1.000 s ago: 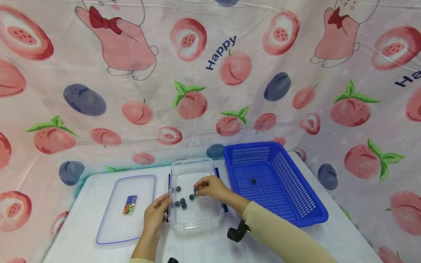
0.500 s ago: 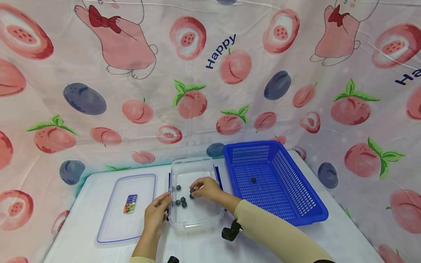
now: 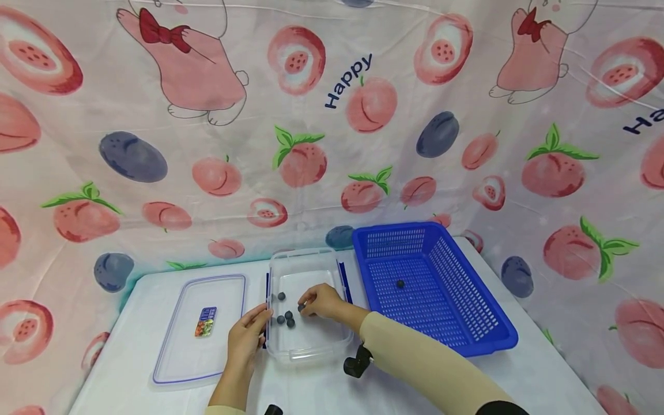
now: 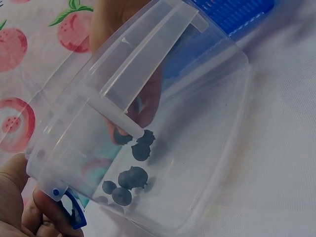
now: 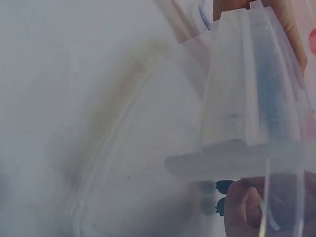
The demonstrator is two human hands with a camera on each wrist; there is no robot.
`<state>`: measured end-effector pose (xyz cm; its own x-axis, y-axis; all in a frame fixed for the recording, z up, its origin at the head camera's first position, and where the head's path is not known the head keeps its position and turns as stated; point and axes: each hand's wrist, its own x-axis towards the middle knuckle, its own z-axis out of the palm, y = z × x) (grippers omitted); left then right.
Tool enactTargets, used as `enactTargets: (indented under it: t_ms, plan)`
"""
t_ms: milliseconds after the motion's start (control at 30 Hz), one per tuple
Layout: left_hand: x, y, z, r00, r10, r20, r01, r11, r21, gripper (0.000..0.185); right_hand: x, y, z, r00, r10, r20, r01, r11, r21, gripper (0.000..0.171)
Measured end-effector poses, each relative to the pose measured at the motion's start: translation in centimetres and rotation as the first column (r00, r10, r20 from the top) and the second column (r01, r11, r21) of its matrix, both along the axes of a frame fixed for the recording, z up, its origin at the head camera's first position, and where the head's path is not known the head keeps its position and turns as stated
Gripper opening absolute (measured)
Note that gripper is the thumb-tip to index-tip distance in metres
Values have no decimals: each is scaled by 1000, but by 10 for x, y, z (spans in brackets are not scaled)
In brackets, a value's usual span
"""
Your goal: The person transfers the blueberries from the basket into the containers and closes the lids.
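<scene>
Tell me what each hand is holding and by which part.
The left hand grips the clear container by its left rim, at the blue latch. The right hand pinches a dark berry inside it.

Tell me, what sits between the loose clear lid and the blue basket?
In the head view, the clear container with dark berries, both hands at it, sits between lid and basket.

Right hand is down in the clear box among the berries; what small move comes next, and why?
Probably close the right hand fingertips on the blueberry they touch and lift it: one berry already lies in the blue basket, and the left hand steadies the clear box.
</scene>
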<state>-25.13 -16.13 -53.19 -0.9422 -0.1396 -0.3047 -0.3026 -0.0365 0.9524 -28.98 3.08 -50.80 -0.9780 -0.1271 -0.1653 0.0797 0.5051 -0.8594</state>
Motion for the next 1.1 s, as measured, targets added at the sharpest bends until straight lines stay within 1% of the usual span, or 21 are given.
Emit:
enactTargets:
  t_ms: [133,333,767,867,933,1033,1100]
  plan:
    - [0,-1,1,1000,-6,-1,6,1000,3,55,0,-2,-1,999,-17,30,16,1000,16,18]
    - [2,-1,2,1000,-7,4,7,1000,1,54,1,-3,-4,998,-46,39,45,999,30,19]
    - [1,-1,1,1000,1,-5,-1,1000,3,56,-3,-3,-4,997,-60,47,61,998,-17,21]
    - [1,-1,1,1000,3,-5,-3,1000,6,56,-5,0,-2,998,-44,38,46,997,-61,23]
    - [1,-1,1,1000,3,-1,-3,1000,5,56,-8,3,2,999,-34,41,38,992,-117,25]
    - [0,-1,1,1000,-1,-2,1,1000,5,54,-15,11,15,997,-16,73,32,975,-218,28]
    - [0,-1,1,1000,-1,-4,1,1000,6,53,-21,20,27,996,-18,92,43,960,-276,28]
